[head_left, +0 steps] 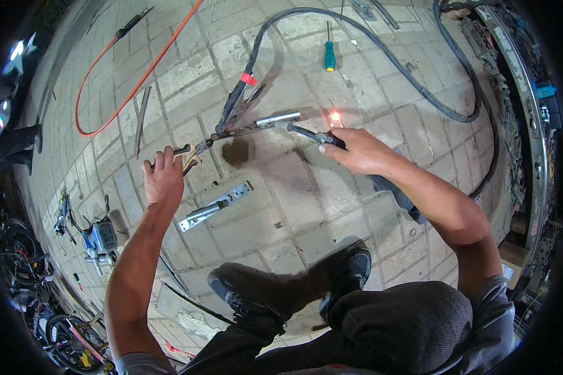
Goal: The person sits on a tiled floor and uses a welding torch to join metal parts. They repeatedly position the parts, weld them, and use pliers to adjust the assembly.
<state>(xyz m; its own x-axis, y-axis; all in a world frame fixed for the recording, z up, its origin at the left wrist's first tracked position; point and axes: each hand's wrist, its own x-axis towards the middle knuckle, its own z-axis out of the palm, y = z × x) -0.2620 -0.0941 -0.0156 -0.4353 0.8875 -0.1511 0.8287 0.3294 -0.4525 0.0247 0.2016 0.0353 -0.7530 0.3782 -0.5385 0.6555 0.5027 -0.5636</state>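
My left hand point(164, 180) is closed round pliers point(192, 156) with tan and black handles. Their jaws meet the left end of a thin metal bar point(241, 132). A clamp point(233, 107) on a thick black cable, marked with a red band, grips that bar from above. Beside the bar's right end lies a shiny metal tube point(278, 119). My right hand point(361, 152) is closed on a black curved-neck welding torch point(309, 133), its tip close to the bar's right end. A bright orange glow point(336, 116) shows just above my right fingers.
On the paving point(306, 219) lie a perforated metal bracket point(216, 206), a green screwdriver point(329, 57) and a metal strip point(143, 122). The black cable point(381, 47) loops at right; an orange cable point(126, 100) runs at left. A blue device point(100, 239) stands left of my feet.
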